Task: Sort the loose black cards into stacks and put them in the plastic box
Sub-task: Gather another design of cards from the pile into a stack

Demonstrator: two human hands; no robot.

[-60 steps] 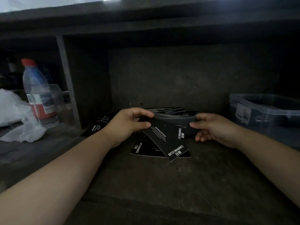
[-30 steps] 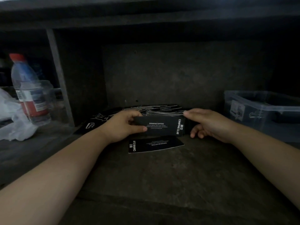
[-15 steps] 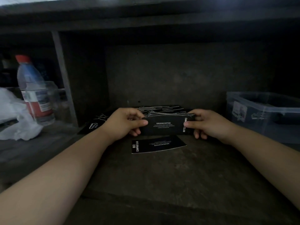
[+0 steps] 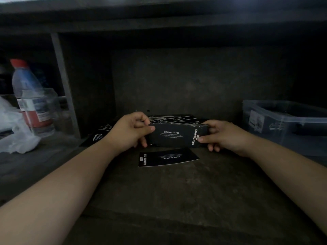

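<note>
The left hand (image 4: 130,131) and right hand (image 4: 223,136) pinch opposite ends of a stack of black cards (image 4: 174,137) above the shelf (image 4: 177,191); one loose card (image 4: 168,158) lies beneath; the plastic box (image 4: 286,124) sits well right; a loosened pinch could fan the stack out.

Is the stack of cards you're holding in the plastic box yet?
No: the left hand and right hand grip the stack of cards by its ends, while the plastic box stands apart to the right.
</note>
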